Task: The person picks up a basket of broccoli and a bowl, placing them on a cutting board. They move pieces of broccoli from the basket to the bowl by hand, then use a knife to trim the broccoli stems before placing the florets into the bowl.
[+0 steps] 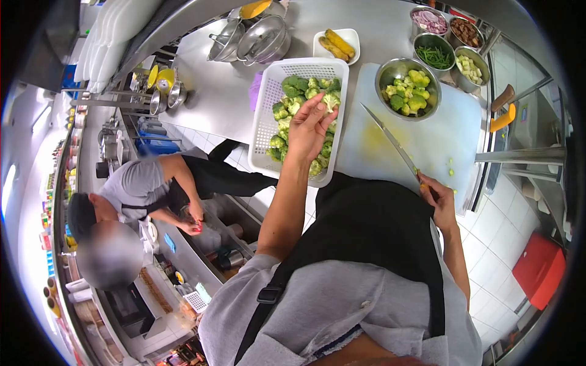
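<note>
My left hand [309, 129] reaches over a white perforated basket [264, 116] of broccoli pieces, its fingers pinched on a broccoli floret [330, 102]. On the right, my right hand [438, 198] is closed round the handle of a knife [392, 139], whose blade lies over the pale cutting board [360, 155]. Small green bits are scattered on the board near that hand. A steel bowl [379, 79] of cut broccoli pieces rests at the back of the board.
Steel containers of red onion [429, 22], green pieces [434, 57], brown pieces [467, 33] and pale cubes [469, 69] stand back right. A white dish [355, 38] holds yellow items. Colanders [264, 41] sit back left. Another person [146, 183] works at the left; a red bin [538, 269] is right.
</note>
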A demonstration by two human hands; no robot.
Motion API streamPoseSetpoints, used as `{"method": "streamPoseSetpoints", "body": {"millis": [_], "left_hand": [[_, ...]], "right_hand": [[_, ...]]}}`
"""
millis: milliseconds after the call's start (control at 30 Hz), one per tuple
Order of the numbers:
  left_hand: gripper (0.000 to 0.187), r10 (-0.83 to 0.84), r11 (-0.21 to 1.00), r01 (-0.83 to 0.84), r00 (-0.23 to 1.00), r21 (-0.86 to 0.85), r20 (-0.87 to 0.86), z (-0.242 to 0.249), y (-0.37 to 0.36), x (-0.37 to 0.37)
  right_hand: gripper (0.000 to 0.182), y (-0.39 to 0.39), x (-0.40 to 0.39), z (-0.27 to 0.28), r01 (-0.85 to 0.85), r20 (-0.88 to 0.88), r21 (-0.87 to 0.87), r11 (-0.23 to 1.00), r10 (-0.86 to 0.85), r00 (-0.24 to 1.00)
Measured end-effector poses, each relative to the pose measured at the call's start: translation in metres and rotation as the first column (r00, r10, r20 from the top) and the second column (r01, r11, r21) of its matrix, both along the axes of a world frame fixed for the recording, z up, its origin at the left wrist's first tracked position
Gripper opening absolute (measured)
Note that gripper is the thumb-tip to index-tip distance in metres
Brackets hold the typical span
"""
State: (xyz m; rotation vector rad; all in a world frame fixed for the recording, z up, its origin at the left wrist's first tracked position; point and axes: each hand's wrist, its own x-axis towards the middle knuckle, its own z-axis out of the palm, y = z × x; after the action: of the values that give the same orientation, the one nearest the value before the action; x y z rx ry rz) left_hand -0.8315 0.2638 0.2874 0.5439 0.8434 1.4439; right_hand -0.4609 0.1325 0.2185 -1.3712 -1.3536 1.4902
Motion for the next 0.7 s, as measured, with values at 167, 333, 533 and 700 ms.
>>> {"method": "streamPoseSetpoints", "body": {"millis": [167,333,533,700], "left_hand": [[0.021,-0.128,0.992,0.127,0.986,0.021,0.105,-0.011,-0.011,0.018],[0.024,-0.192,0.981,0.187,0.974,0.054,0.12,-0.008,-0.017,0.041],[0.019,-0.152,0.988,0.153,0.975,-0.005,-0.162,-0.014,-0.02,0.058],[0.021,-0.084,0.995,0.054,0.921,-0.088,-0.381,-0.034,-0.024,0.06]], "right_hand": [[0.036,0.004,-0.003,0.015,-0.006,0.02,0.004,1.0,0.006,1.0],[0.036,0.004,-0.005,0.023,-0.005,-0.013,0.058,0.998,0.006,1.0],[0.035,0.005,-0.006,0.028,-0.014,-0.001,0.117,0.993,0.015,1.0],[0.035,0.005,-0.008,0.034,-0.02,0.008,0.125,0.992,0.019,1.0]]}}
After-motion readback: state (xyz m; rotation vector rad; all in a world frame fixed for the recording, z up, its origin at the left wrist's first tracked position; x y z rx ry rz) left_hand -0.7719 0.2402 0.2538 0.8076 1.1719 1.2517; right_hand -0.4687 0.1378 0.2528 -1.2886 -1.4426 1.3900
